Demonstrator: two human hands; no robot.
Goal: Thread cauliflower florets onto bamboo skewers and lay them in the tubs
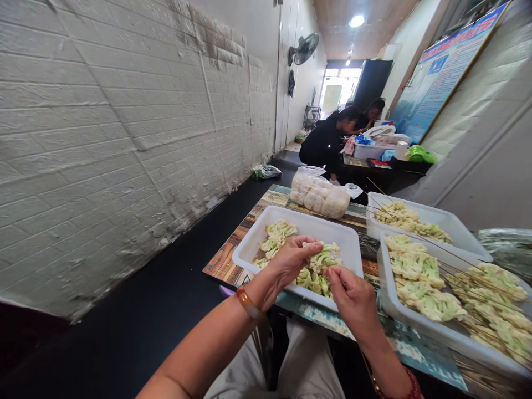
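Observation:
My left hand (297, 257) is closed around a pale green-white cauliflower floret (326, 256), thumb on top, above a white plastic tray (243, 256). Close by on the right, my right hand (353, 296) is pinched, its fingertips at the floret's lower edge. What lies between those fingers is hidden; a thin line shows beside the right wrist, too faint to name. More cauliflower pieces (280, 233) lie in the tray beneath and behind my hands.
To the right, one tray (386, 302) holds cauliflower on thin skewers (477, 277); another tray (467, 230) stands behind it. A plastic bag of round pale items (320, 194) sits at the table's far edge. Two people in dark clothes (324, 144) bend over another table. A wall runs along the left.

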